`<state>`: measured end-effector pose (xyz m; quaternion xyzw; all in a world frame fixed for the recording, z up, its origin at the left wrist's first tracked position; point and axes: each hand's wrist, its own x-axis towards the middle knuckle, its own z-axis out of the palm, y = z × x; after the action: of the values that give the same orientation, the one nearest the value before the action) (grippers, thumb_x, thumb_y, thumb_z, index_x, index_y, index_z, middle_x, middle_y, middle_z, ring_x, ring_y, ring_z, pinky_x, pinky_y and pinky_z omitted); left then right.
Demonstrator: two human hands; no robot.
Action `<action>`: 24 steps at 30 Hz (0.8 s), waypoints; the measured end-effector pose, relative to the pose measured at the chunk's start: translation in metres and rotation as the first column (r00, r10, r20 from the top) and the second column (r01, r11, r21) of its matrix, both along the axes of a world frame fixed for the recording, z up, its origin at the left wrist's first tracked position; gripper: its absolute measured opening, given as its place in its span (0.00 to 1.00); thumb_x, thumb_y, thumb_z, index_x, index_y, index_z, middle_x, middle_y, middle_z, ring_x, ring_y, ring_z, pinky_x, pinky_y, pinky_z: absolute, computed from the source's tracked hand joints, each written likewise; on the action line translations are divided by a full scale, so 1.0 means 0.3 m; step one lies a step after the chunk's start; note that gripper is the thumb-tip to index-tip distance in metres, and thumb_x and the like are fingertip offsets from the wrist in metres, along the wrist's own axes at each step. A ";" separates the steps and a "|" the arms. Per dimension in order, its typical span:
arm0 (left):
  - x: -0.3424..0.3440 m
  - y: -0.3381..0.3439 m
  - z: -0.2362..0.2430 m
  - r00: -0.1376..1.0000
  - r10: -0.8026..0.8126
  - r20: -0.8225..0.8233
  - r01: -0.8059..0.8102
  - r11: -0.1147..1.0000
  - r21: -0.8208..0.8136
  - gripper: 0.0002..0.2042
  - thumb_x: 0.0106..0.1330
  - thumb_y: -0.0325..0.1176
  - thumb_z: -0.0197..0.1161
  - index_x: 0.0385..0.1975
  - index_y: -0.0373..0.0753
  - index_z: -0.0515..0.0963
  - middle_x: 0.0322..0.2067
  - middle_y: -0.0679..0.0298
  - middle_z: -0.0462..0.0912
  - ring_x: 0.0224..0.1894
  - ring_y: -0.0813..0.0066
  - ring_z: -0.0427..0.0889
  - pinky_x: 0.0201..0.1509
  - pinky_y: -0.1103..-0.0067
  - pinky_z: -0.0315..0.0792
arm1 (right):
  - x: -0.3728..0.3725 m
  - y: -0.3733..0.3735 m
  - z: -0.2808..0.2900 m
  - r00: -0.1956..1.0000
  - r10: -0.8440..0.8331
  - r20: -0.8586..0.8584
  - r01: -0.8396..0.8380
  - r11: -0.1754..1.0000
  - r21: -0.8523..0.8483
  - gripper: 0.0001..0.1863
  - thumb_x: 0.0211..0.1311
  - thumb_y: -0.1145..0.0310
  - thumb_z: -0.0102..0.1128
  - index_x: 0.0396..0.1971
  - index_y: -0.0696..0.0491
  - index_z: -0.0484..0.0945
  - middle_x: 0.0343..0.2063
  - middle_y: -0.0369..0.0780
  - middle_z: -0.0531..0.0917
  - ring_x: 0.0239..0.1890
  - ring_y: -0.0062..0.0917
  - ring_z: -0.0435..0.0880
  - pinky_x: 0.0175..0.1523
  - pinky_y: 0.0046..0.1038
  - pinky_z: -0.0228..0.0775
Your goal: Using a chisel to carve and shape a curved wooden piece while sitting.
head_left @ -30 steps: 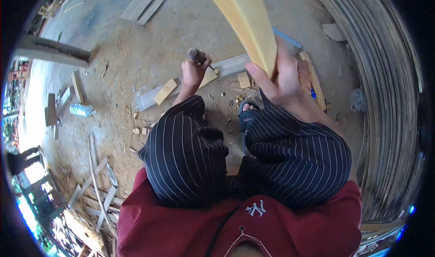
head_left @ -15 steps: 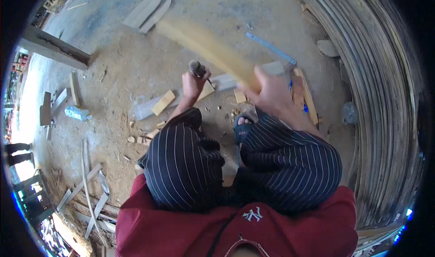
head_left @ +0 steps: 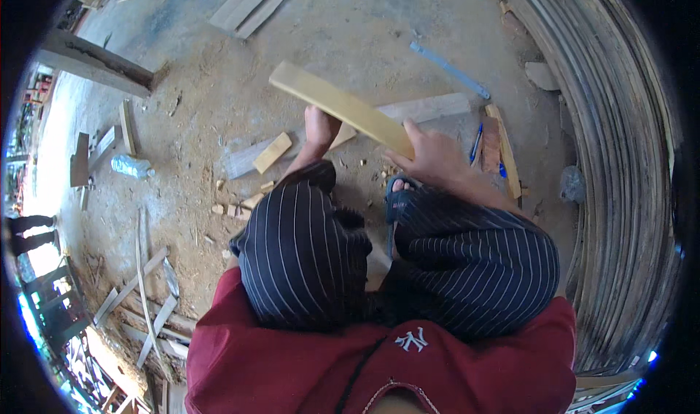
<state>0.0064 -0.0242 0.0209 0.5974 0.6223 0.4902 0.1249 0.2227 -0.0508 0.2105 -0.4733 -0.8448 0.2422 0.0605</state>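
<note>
My right hand [head_left: 435,154] is wrapped round the near end of a long, pale piece of wood [head_left: 339,106]. That piece slants up to the left, its far part above my left fist. My left hand [head_left: 319,128] is closed low over a small wood block [head_left: 343,137] lying on a long grey board [head_left: 430,107]. The chisel in my left fist is hidden now by the raised wood; its dark handle end shows only in the earlier picture. Another small block [head_left: 273,153] rests across the same board, left of my left hand.
Wood offcuts [head_left: 239,211] and chips lie by my left knee. Right of the board are a blue pen [head_left: 477,142] and wooden strips [head_left: 503,151]. Farther off lie a blue ruler-like strip [head_left: 450,70] and shaped boards [head_left: 244,5]. Stacked long boards [head_left: 620,166] line the right side.
The long piece of wood has come down from a blurred swing to just over my left fist, covering the chisel's handle. The view has shifted slightly.
</note>
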 end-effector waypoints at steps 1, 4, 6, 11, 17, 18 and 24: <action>0.000 0.000 -0.003 1.000 -0.007 -0.015 0.007 0.999 0.036 0.08 0.48 0.30 0.66 0.28 0.37 0.80 0.26 0.54 0.81 0.31 0.61 0.83 0.34 0.73 0.74 | 0.002 0.007 -0.005 0.976 0.029 0.217 -0.034 0.999 0.021 0.25 0.54 0.55 0.58 0.43 0.61 0.68 0.24 0.52 0.79 0.29 0.42 0.81 0.33 0.36 0.72; 0.006 0.006 -0.011 0.938 -0.020 0.345 0.081 0.983 -0.166 0.09 0.52 0.34 0.66 0.28 0.34 0.79 0.24 0.60 0.82 0.29 0.76 0.81 0.35 0.79 0.73 | 0.035 0.017 -0.007 0.976 -0.093 -0.197 0.107 0.992 0.063 0.22 0.56 0.53 0.56 0.36 0.60 0.70 0.19 0.50 0.78 0.22 0.40 0.81 0.27 0.36 0.70; 0.006 0.010 -0.014 0.855 -0.018 0.518 0.143 0.968 -0.204 0.09 0.53 0.34 0.66 0.26 0.34 0.78 0.23 0.64 0.80 0.28 0.78 0.78 0.34 0.80 0.71 | 0.065 0.026 -0.007 0.848 -0.165 -0.504 0.195 0.981 0.007 0.22 0.56 0.53 0.56 0.36 0.60 0.71 0.19 0.49 0.78 0.21 0.38 0.80 0.27 0.36 0.69; -0.020 0.049 0.020 0.591 -0.124 0.797 0.376 0.917 -0.136 0.09 0.55 0.34 0.65 0.21 0.38 0.75 0.20 0.74 0.72 0.24 0.84 0.69 0.29 0.83 0.64 | 0.116 0.040 -0.033 0.877 -0.338 -0.341 0.309 0.941 -0.138 0.21 0.55 0.56 0.58 0.38 0.60 0.71 0.22 0.45 0.78 0.25 0.31 0.79 0.32 0.31 0.69; -0.011 0.132 0.125 0.667 -0.423 0.614 0.620 0.772 -0.141 0.09 0.56 0.31 0.63 0.19 0.39 0.71 0.18 0.72 0.71 0.24 0.84 0.68 0.29 0.83 0.62 | 0.119 0.047 -0.062 0.849 -0.325 -0.416 0.291 0.946 -0.144 0.23 0.55 0.53 0.57 0.38 0.60 0.71 0.26 0.47 0.79 0.29 0.32 0.80 0.35 0.31 0.68; -0.001 0.141 0.136 0.625 -0.472 0.622 0.664 0.741 -0.105 0.09 0.56 0.32 0.63 0.19 0.39 0.71 0.18 0.71 0.71 0.23 0.84 0.68 0.28 0.83 0.62 | 0.121 0.050 -0.064 0.852 -0.358 -0.383 0.306 0.933 -0.191 0.23 0.55 0.53 0.57 0.38 0.60 0.71 0.26 0.47 0.79 0.29 0.32 0.80 0.35 0.31 0.68; 0.026 0.138 0.141 0.618 -0.187 0.764 0.450 0.880 -0.149 0.08 0.57 0.33 0.64 0.22 0.38 0.73 0.20 0.74 0.72 0.23 0.88 0.68 0.24 0.85 0.62 | 0.143 0.057 -0.111 0.910 -0.338 -0.239 0.298 0.936 -0.188 0.23 0.53 0.54 0.59 0.38 0.59 0.70 0.26 0.50 0.79 0.30 0.41 0.80 0.36 0.35 0.69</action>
<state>0.0142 0.0173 0.0633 0.4245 0.4738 0.5459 0.5453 0.2656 -0.0338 0.1770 -0.5710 -0.7199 0.3524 0.1773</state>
